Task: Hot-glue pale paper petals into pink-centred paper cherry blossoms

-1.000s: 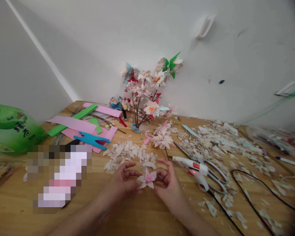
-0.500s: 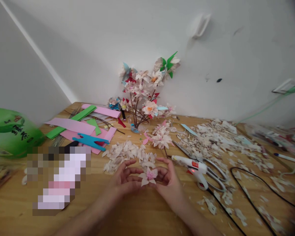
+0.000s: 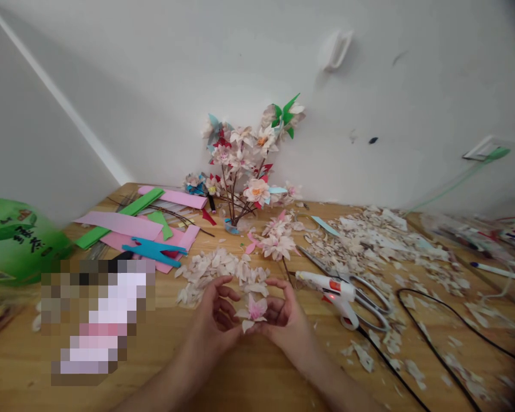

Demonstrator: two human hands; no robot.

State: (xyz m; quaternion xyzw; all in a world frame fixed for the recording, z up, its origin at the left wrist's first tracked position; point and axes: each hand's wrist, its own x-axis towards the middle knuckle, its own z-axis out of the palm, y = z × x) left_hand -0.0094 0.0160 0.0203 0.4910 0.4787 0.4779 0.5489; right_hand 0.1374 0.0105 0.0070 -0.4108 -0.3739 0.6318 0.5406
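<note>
Pink-centred flower (image 3: 256,309) between curled left hand (image 3: 215,318), right hand (image 3: 288,321), inside table's (image 3: 167,329) far edge; can't tell pinch; squeezing could crease petals (image 3: 248,325).

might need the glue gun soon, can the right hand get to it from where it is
Probably yes: the glue gun lies close by on the right hand's outer side, and nothing visible stands between them. The right hand is at the small flower, though, so it would likely have to let go first.
</note>
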